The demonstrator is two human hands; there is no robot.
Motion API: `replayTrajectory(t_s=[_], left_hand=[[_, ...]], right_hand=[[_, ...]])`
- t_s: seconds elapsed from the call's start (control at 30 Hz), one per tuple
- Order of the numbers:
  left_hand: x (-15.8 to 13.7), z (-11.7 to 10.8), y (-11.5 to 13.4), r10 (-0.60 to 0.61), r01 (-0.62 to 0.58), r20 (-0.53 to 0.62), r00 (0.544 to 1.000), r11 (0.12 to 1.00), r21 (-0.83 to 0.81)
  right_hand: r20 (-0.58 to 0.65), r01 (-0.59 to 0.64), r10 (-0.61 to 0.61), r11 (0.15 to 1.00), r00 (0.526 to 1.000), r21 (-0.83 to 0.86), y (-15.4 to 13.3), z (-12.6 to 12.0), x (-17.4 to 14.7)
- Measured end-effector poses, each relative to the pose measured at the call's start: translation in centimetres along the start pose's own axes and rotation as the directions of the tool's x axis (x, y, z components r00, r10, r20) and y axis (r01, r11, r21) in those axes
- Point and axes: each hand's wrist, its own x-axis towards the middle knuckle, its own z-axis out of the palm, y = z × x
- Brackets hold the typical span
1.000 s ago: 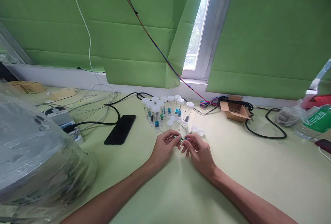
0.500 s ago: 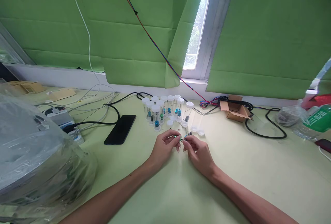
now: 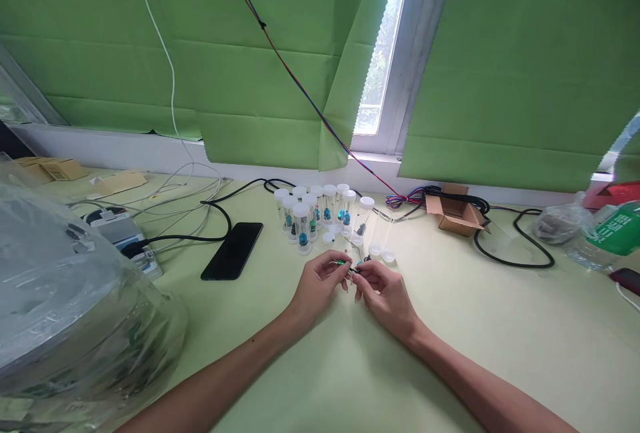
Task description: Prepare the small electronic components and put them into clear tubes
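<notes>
My two hands meet at the middle of a pale green counter [image 3: 320, 379], thumbs and forefingers closed. My left hand [image 3: 320, 281] pinches a small green piece [image 3: 341, 262]. My right hand [image 3: 386, 291] pinches a thin dark piece [image 3: 355, 270] just beside it; both are too small for me to say what they are, or whether they are joined.

From my fingertips, a cluster of clear tubes with white lids [image 3: 302, 219] stands upright at 11 o'clock, with small blue or green pieces inside. Another lidded tube [image 3: 363, 215] stands at 12 o'clock. Two loose white caps [image 3: 388, 257] lie near my right hand, toward 2 o'clock. Further out, a black phone [image 3: 233, 251] lies flat between 9 and 10 o'clock, an open cardboard box [image 3: 454, 218] sits at 2, and a clear bottle with a green label [image 3: 617, 231] lies at 3.
</notes>
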Motion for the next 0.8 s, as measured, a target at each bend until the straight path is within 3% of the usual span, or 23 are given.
replayTrajectory(t_s=[0.33,0.5,0.6,0.8], left_hand=[[-0.08,-0.05,-0.13,-0.027,0.029,0.014,1.0,0.993,-0.116],[-0.06,0.05,-0.04,0.005,-0.013,-0.066,0.998,0.991,-0.133],[0.11,0.05,-0.32,-0.032,0.019,-0.103,0.994,0.991,-0.129],[0.31,0.0,-0.95,-0.141,0.144,0.031,0.99,0.972,-0.187]], right_hand=[[-0.136,0.007,0.005,0.997,0.991,0.083,0.39,0.0,0.04],[-0.209,-0.007,0.028,0.995,0.978,0.098,0.62,-0.01,0.07],[-0.203,0.005,0.013,0.996,0.979,0.088,0.68,0.0,0.05],[-0.1,0.045,-0.044,0.999,0.994,0.008,0.5,-0.02,-0.1]])
